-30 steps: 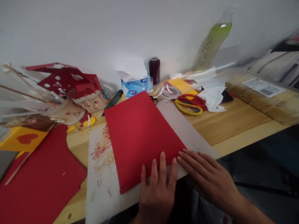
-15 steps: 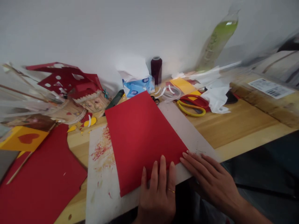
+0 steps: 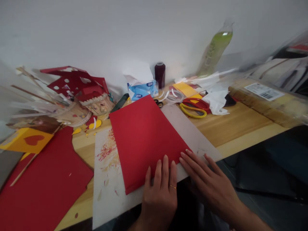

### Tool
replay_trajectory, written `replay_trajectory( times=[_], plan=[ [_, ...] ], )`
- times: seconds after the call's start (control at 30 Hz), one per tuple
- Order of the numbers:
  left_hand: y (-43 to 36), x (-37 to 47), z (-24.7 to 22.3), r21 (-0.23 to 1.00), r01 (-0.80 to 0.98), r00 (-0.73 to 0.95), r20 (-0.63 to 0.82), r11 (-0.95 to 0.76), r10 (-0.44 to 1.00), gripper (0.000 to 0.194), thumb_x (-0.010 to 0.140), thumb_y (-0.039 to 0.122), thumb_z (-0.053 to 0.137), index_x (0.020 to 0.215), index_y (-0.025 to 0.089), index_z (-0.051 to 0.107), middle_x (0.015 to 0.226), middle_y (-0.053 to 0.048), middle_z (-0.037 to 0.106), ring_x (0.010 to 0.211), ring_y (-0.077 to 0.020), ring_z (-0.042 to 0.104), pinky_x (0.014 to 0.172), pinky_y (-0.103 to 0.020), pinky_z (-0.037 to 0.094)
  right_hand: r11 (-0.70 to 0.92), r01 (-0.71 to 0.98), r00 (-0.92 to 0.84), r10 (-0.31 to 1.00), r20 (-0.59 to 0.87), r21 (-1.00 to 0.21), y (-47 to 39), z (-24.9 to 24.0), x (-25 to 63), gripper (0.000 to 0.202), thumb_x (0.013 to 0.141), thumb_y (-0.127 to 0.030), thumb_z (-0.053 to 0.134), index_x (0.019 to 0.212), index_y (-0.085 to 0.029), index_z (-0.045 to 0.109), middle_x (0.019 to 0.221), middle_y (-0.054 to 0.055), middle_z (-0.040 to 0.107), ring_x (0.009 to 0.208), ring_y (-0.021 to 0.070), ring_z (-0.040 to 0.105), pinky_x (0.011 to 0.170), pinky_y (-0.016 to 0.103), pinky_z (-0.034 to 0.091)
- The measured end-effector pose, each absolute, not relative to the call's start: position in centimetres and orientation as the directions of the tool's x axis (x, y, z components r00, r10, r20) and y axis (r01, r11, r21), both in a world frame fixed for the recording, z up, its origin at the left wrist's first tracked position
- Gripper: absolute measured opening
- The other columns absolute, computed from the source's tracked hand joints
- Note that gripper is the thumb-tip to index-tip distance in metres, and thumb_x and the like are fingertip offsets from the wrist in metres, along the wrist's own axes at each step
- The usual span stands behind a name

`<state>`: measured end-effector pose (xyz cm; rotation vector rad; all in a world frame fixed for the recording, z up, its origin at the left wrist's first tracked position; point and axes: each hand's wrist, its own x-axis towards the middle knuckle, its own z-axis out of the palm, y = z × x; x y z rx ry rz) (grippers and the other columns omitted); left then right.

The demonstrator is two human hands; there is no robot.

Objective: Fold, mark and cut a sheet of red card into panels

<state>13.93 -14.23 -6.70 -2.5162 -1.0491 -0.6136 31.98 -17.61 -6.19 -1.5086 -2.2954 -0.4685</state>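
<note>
A red sheet (image 3: 146, 138) lies at a slant on a white board (image 3: 103, 199) stained with red and yellow marks. My left hand (image 3: 160, 192) rests with fingers stretched out and slightly apart on the sheet's near edge; a ring shows on one finger. Beside it, my right hand (image 3: 209, 183) lies flat, its fingertips at the sheet's near right corner and its thumb apart. Neither hand is closed around anything. The tips of both hands touch the red paper.
Red-and-yellow scissors (image 3: 194, 108), white tissue (image 3: 218, 99) and a wrapped package (image 3: 264, 96) lie to the right. Behind stand a tissue pack (image 3: 141, 89), a dark spool (image 3: 160, 75) and a green bottle (image 3: 216, 49). Decorated pots (image 3: 74, 114) and larger red paper (image 3: 50, 179) occupy the left.
The view has shifted slightly. My right hand has moved a little left along the sheet's near edge, closer to my left hand, and its thumb side is more spread.
</note>
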Motion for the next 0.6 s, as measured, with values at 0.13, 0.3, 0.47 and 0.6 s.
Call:
replay_trajectory(
  times=[0.13, 0.3, 0.47, 0.6],
  plan=[
    [-14.2, 13.7, -6.5, -0.177, 0.718, 0.656, 0.493, -0.673, 0.571, 0.036, 0.092, 0.016, 0.039, 0.122, 0.011, 0.057, 0.128, -0.012, 0.057, 0.111, -0.0250, 0.056, 0.086, -0.043, 0.046, 0.248, 0.964, -0.266, 0.856, 0.443, 0.099, -17.9, -6.0, 33.3, 0.039, 0.090, -0.017, 0.041, 0.128, -0.016, 0.048, 0.124, 0.009, 0.060, 0.117, 0.0239, 0.052, 0.109, 0.046, 0.015],
    [-14.3, 13.5, -6.5, -0.189, 0.723, 0.662, 0.467, -0.664, 0.587, 0.036, 0.091, 0.017, 0.041, 0.124, 0.012, 0.056, 0.130, -0.012, 0.055, 0.112, -0.0254, 0.055, 0.085, -0.043, 0.048, 0.179, 0.973, -0.224, 0.877, 0.426, 0.145, -18.4, -5.4, 34.5, 0.038, 0.089, -0.021, 0.044, 0.126, -0.015, 0.050, 0.122, 0.018, 0.058, 0.119, 0.0332, 0.049, 0.100, 0.055, 0.027],
    [-14.3, 13.8, -6.7, -0.140, 0.740, 0.630, 0.488, -0.658, 0.605, 0.036, 0.093, 0.019, 0.039, 0.123, 0.015, 0.057, 0.130, -0.010, 0.055, 0.113, -0.0244, 0.055, 0.087, -0.043, 0.047, 0.211, 0.977, -0.195, 0.874, 0.445, 0.014, -18.4, -5.7, 32.3, 0.044, 0.090, -0.046, 0.043, 0.126, -0.022, 0.051, 0.131, 0.012, 0.054, 0.122, 0.0294, 0.046, 0.105, 0.050, 0.024],
    [-14.1, 13.7, -6.3, -0.075, 0.742, 0.599, 0.522, -0.666, 0.608, 0.035, 0.095, 0.019, 0.036, 0.119, 0.016, 0.060, 0.126, -0.009, 0.058, 0.109, -0.0223, 0.057, 0.088, -0.041, 0.044, 0.248, 0.968, -0.211, 0.886, 0.412, -0.037, -18.0, -6.1, 31.7, 0.044, 0.093, -0.042, 0.040, 0.129, -0.020, 0.049, 0.132, 0.006, 0.055, 0.124, 0.0231, 0.045, 0.111, 0.043, 0.014]
  ],
)
